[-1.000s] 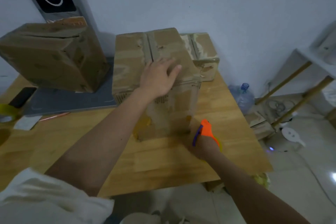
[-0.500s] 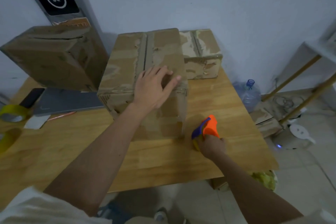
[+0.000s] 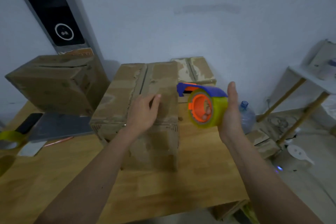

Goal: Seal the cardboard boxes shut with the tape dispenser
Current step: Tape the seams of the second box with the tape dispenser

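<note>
Dispenser (image 3: pixel 205 105) blade leftward | right hand (image 3: pixel 230 112) clamps roll (fingers through core) | left hand (image 3: pixel 143 112) relaxed

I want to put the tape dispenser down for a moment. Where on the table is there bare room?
Bare wood lies along the table's near edge, in front of the middle box, and in a strip right of that box, beneath the tape dispenser in the right hand. The left end is crowded: a tilted box, grey board, phone and tape roll.
</note>
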